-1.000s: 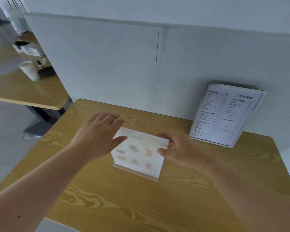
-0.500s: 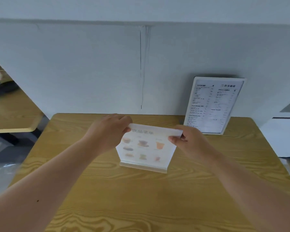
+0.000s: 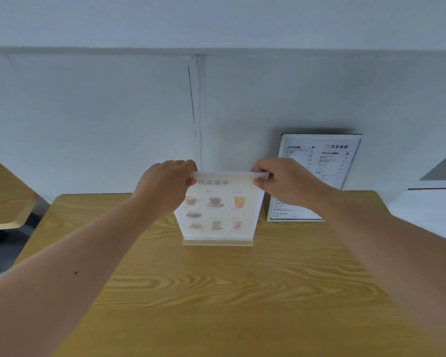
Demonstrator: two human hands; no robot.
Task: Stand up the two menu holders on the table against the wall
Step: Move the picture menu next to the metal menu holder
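A clear drinks menu holder (image 3: 219, 212) with pictures of cups stands upright on its base in the middle of the wooden table (image 3: 216, 292), a little short of the wall. My left hand (image 3: 165, 184) pinches its top left corner and my right hand (image 3: 283, 180) pinches its top right corner. A second menu holder (image 3: 327, 161), white with black text, leans upright against the grey wall (image 3: 113, 119) at the back right, partly hidden behind my right hand.
Another wooden table (image 3: 5, 202) stands to the left across a gap of floor. A white surface (image 3: 433, 210) lies beyond the table's right edge. A vertical seam runs down the wall behind the drinks menu.
Both hands closed on the drinks menu holder's top corners and carried it upright toward the wall. The camera shifted, bringing the table square to the wall.
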